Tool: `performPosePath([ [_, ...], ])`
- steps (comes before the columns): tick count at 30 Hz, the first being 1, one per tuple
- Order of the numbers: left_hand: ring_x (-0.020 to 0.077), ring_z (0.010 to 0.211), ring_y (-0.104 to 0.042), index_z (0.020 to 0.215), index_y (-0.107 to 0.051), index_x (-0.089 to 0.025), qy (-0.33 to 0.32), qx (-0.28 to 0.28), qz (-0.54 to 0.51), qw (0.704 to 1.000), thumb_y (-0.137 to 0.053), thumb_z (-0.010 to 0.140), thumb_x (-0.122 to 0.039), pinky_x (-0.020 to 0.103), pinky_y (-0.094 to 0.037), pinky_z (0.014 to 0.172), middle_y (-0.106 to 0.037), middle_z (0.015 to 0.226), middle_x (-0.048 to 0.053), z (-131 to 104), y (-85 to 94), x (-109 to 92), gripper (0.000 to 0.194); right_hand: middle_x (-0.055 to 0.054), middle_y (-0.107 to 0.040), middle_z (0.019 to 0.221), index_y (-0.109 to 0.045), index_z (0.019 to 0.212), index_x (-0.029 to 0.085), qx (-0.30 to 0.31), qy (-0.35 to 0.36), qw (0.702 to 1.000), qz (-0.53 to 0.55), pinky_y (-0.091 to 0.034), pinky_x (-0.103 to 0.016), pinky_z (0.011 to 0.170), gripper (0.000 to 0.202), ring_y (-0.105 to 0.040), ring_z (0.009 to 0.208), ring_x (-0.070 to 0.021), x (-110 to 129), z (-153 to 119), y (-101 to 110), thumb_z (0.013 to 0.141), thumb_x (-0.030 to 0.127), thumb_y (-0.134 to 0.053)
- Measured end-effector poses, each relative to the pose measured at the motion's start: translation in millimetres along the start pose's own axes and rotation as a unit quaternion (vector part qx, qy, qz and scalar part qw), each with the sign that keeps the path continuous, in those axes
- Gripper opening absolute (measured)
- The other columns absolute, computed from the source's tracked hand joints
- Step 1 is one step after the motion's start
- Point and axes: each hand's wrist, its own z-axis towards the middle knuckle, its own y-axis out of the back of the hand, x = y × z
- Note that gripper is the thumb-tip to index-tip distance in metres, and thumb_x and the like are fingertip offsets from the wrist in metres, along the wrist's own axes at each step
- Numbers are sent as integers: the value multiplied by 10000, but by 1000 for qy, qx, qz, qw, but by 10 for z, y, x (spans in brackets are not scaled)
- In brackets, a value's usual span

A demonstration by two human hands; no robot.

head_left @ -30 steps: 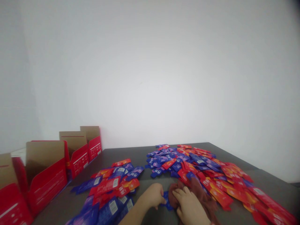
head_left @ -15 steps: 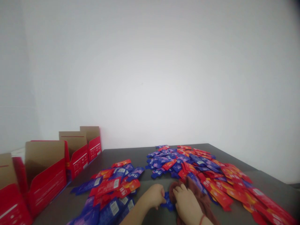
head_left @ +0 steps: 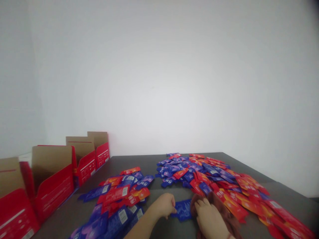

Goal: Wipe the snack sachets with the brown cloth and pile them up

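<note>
- Blue sachet [head_left: 183,209] lies flat on the dark counter [head_left: 139,162], between the two hands, near the bottom of the view.
- The step in hand looks like picking one sachet out for sorting; the left hand [head_left: 164,205] has its fingers curled on the left edge of the sachet, a nearly closed pinch.
- The right hand [head_left: 209,219] rests on a brown cloth [head_left: 224,212], fingers bent and loose; I cannot tell if it really grips the cloth.
- The next move probably needs a firm pinch on the thin edge, so the sachet lifts without sliding.
- Left pile [head_left: 119,199] and right pile [head_left: 211,179] of red and blue sachets lie beside the hands.
- Red boxes [head_left: 54,182] stand open at the left edge.
</note>
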Motion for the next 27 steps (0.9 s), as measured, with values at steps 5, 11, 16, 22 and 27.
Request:
performPosePath([
  [5, 92, 396, -463, 759, -506, -186, 1, 22, -17, 1000, -565, 689, -16, 179, -426, 432, -458, 452, -96, 37, 11, 31, 193, -112, -682, 1114, -692, 1065, 158, 10, 70, 997, 33, -405, -383, 868, 400, -546, 1091, -274, 359, 182, 39, 837, 52, -382],
  [11, 86, 397, -475, 781, -513, -175, -3, 49, -33, 998, -500, 689, 20, 189, -458, 461, -476, 466, -88, 66, 53, 80, 216, -8, -703, 1077, -690, 1017, 280, 19, 174, 981, 83, -386, -317, 870, 348, -546, 1066, -227, 273, 76, -208, 766, 120, -510],
  [16, 83, 420, -481, 803, -538, -173, -14, 49, -34, 998, -534, 676, 0, 193, -459, 465, -503, 528, -76, 72, 58, 100, 215, -45, -691, 1120, -698, 1016, 270, -25, 92, 993, 64, -425, -342, 855, 418, -560, 1067, -247, -98, -8, -254, 708, 85, -485],
  [22, 80, 405, -458, 821, -546, -178, -11, 49, -7, 999, -533, 684, -17, 196, -450, 449, -490, 543, -80, 59, 62, 83, 212, -134, -702, 1042, -705, 983, 148, -32, 44, 998, 39, -439, -380, 805, 361, -576, 1037, -290, 56, 203, -44, 783, 65, -415],
  [27, 94, 442, -499, 841, -580, -177, -7, 42, 44, 998, -500, 705, -21, 208, -481, 485, -490, 547, -73, -40, 79, -4, 221, -7, -710, 1071, -698, 997, 257, -2, 158, 984, 76, -415, -310, 861, 316, -562, 1079, -223, 281, 175, -204, 787, 116, -508],
])
